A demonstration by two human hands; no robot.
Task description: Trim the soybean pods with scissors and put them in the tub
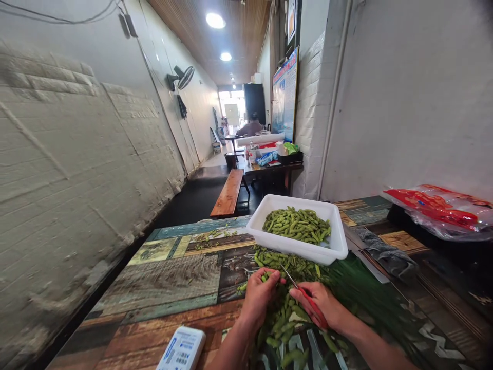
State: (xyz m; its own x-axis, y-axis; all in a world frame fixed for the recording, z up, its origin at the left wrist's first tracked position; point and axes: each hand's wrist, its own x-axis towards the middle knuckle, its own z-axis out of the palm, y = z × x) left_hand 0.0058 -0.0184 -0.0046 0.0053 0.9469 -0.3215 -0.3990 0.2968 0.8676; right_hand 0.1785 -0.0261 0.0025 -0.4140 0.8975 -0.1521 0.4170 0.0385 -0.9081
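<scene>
My left hand (262, 290) is closed around a few green edamame pods (265, 277), partly hidden by its fingers. In my right hand (321, 303) is a pair of red-handled scissors (313, 303), its blades pointing up and left toward the pods in the left hand. Loose edamame pods (283, 318) lie heaped on the table below and between both hands, with more just beyond them. Behind the hands stands a white plastic tub (300, 252) holding a pile of green pods (298, 225).
A white box with blue print (183, 349) lies at the near left on the wood-patterned table (165, 280). Trimmed bits (215, 235) are scattered at the back. To the right are a grey cloth (385, 252) and a red plastic-wrapped package (442, 208). A bench (229, 192) stands beyond.
</scene>
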